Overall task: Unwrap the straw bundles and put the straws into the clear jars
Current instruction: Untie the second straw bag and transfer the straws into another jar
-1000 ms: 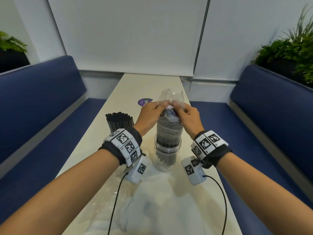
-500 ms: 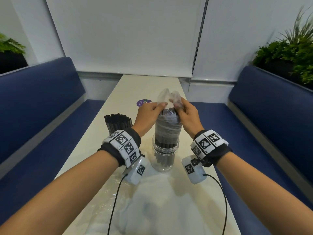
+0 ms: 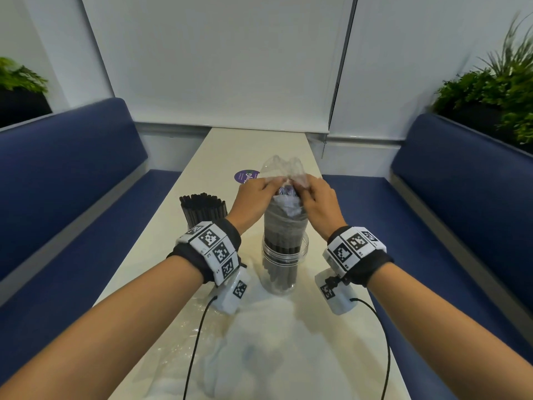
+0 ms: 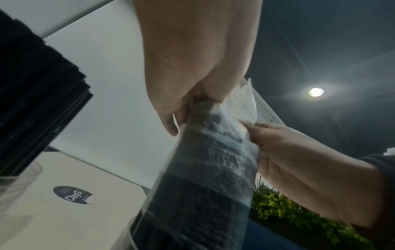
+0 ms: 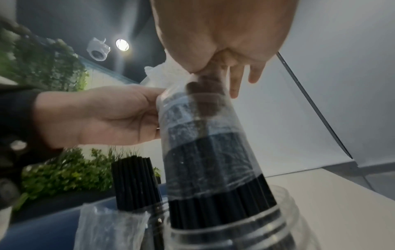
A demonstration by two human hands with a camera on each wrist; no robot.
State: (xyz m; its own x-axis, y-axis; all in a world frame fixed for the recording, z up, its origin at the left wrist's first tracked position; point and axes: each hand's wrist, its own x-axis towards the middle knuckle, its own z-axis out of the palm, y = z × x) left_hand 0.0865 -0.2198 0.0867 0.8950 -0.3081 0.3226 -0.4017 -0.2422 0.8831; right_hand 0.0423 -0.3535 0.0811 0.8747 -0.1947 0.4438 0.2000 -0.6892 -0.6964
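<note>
A bundle of black straws (image 3: 284,226) in a clear plastic wrapper (image 3: 281,168) stands upright in a clear jar (image 3: 284,264) at the table's middle. My left hand (image 3: 255,194) pinches the wrapper's top from the left, and my right hand (image 3: 317,197) pinches it from the right. From the left wrist I see the left hand (image 4: 192,71), the wrapped bundle (image 4: 205,169) and the right hand (image 4: 299,160). From the right wrist: the right hand (image 5: 224,37), the bundle (image 5: 205,143), the jar's rim (image 5: 284,211), the left hand (image 5: 111,115). A second jar of bare black straws (image 3: 203,207) stands left.
Crumpled clear wrapping (image 3: 230,356) lies on the white table (image 3: 173,255) near me. A purple round sticker (image 3: 245,176) sits behind the jars. Blue benches (image 3: 72,183) line both sides, with plants (image 3: 490,96) at the back right.
Both hands have kept their pinch on the wrapper's top above the jar, working it slightly; the bundle stays standing in the jar.
</note>
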